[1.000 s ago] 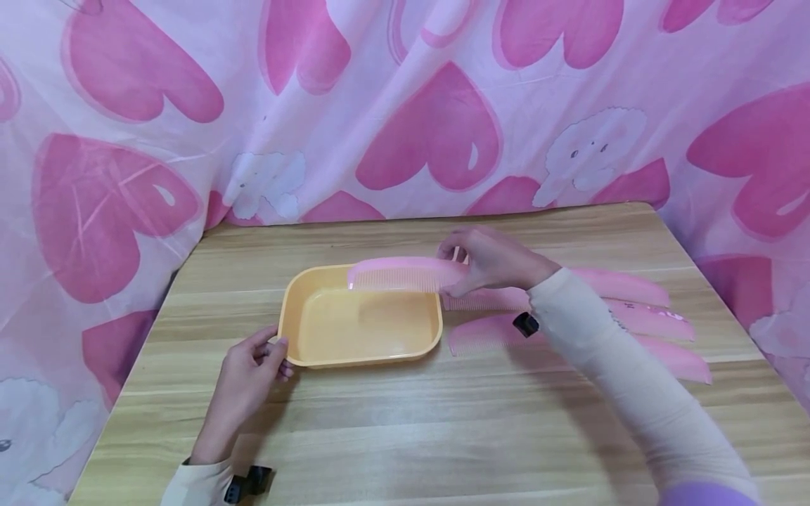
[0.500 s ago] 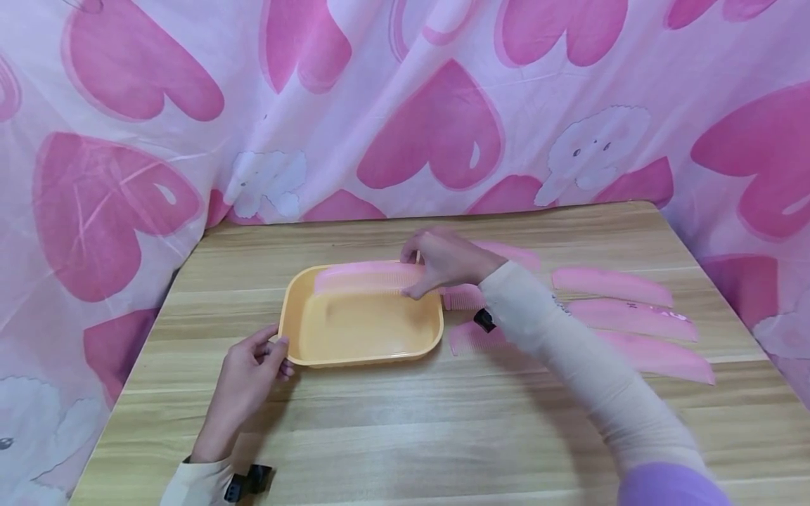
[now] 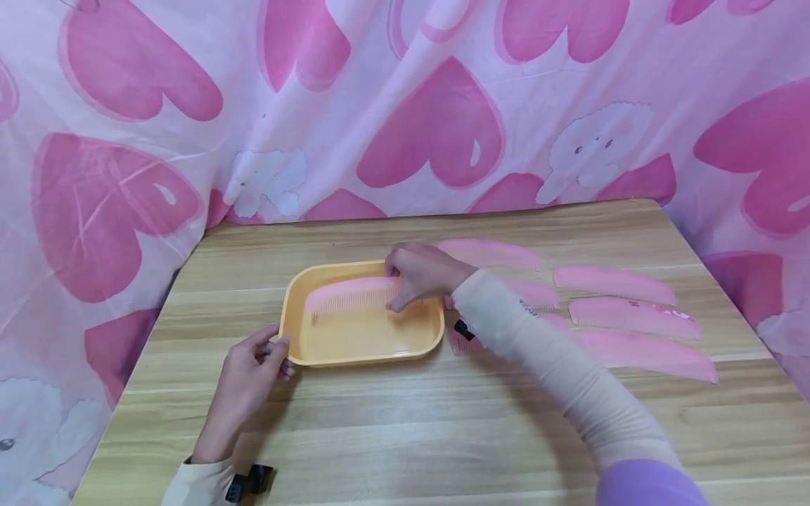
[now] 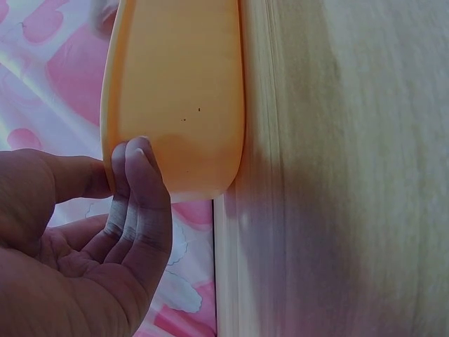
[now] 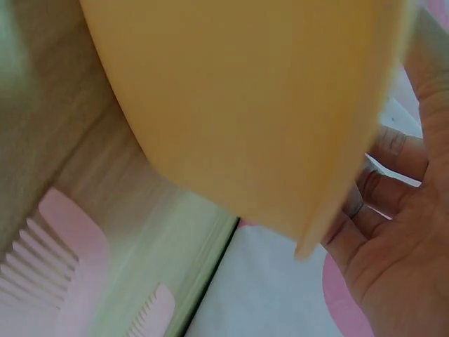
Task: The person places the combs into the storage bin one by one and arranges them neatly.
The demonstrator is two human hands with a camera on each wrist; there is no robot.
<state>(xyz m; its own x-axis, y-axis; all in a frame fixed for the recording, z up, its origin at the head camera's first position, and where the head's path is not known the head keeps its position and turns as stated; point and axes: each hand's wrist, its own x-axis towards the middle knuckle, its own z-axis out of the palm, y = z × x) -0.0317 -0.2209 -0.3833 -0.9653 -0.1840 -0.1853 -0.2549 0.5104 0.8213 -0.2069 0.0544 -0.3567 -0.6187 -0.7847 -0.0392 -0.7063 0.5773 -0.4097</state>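
A pink comb (image 3: pixel 348 294) is inside the yellow-orange plastic tray (image 3: pixel 363 360), teeth toward the front, along the tray's back part. My right hand (image 3: pixel 425 270) reaches over the tray's right back corner and holds the comb's right end between thumb and fingers. In the right wrist view the tray's wall hides the comb and the fingertips of the right hand (image 5: pixel 400 225). My left hand (image 3: pixel 249 369) pinches the tray's front left rim; the left wrist view has the left hand (image 4: pixel 105 239) with thumb and fingers at that rim.
Several more pink combs lie on the wooden table (image 3: pixel 405 436) right of the tray, among them a back comb (image 3: pixel 490 251), a printed comb (image 3: pixel 633 316) and a front right comb (image 3: pixel 652 355). My right forearm passes over some of them. A heart-patterned curtain (image 3: pixel 430 126) hangs behind.
My right hand has moved left and lowered the comb from over the tray's back right rim into the tray. The left hand has stayed at the tray's rim.
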